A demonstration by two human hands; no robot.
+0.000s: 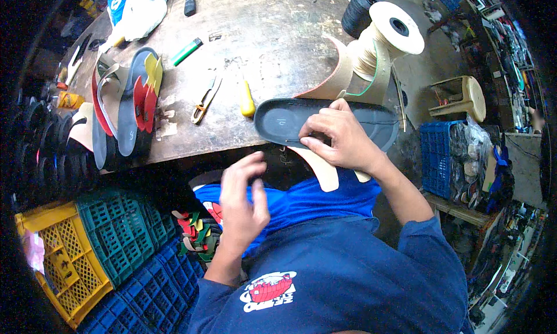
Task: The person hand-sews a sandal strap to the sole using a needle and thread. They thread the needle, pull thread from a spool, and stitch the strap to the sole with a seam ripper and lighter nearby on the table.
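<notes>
A dark grey sandal sole lies across the table's near edge. Beige straps with red and green edging rise from its far side, and a pale strap end hangs below its near side. My right hand rests over the sole, its thumb and forefinger pinched together close to the near rim. A thin dark line shows at those fingertips; what they hold is too small to name. My left hand is raised off the table's edge, slightly blurred, with thumb and fingers apart and nothing visible in it.
A yellow-handled tool, small thread snips and a green lighter lie on the table. More soles and straps sit at left. Thread spools stand at far right. Plastic crates flank me; a stool stands right.
</notes>
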